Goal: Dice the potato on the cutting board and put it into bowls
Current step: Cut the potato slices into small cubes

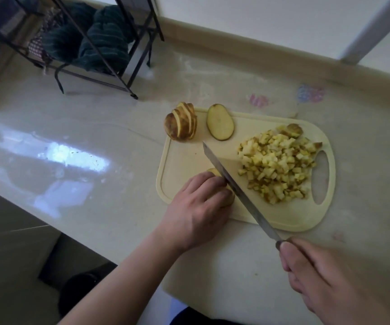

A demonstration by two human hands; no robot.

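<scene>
A cream cutting board (pixel 189 158) lies on the counter. My left hand (pixel 196 207) presses down on a potato piece (pixel 229 199) at the board's near left, fingers curled over it. My right hand (pixel 325 275) grips the handle of a long knife (pixel 231 184), whose blade runs along the left fingertips against that piece. A heap of diced potato (pixel 278 163) covers the board's right side. A sliced potato chunk (pixel 181 124) stands at the far left corner, with one flat slice (pixel 220 121) lying beside it.
A black wire rack (pixel 109 55) with dark green cloth stands on the counter at the back left. The wall skirting runs along the back. The counter's front edge drops off at the lower left. No bowl is in view.
</scene>
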